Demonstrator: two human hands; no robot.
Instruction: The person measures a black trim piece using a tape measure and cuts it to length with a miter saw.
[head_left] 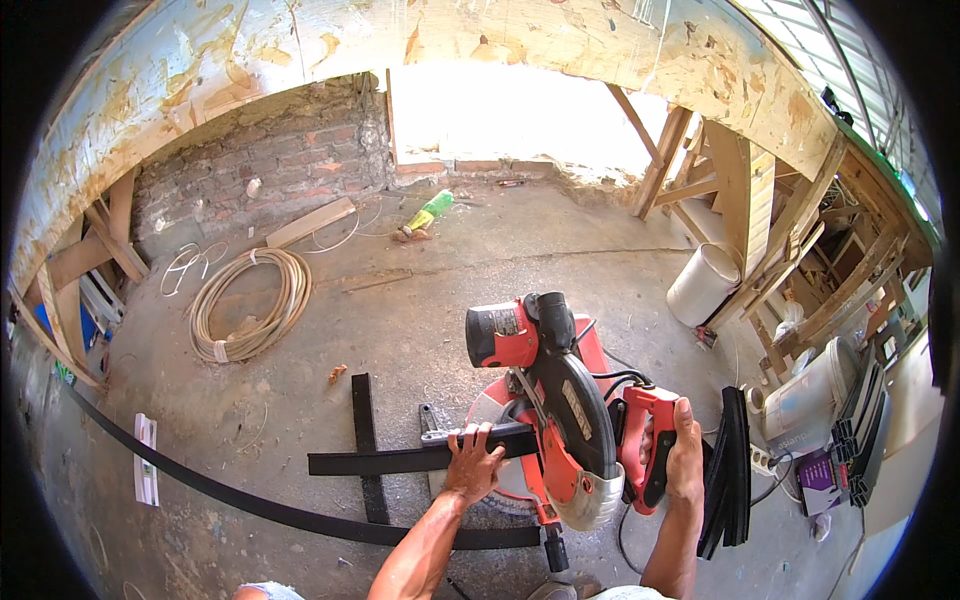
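A red and black miter saw [545,395] stands on the concrete floor in front of me. My right hand [682,450] is closed around its red handle [645,445], with the saw head lowered. My left hand [472,463] presses a black metal profile [390,460] against the saw's fence, just left of the blade guard. The profile sticks out to the left across another black bar [364,420] lying on the floor.
A long black strip [200,485] curves across the floor at left. A stack of black profiles [730,470] leans right of the saw, with white buckets [805,395] and a power strip [765,460] nearby. A coiled hose [250,300] lies far left; wooden frames stand right.
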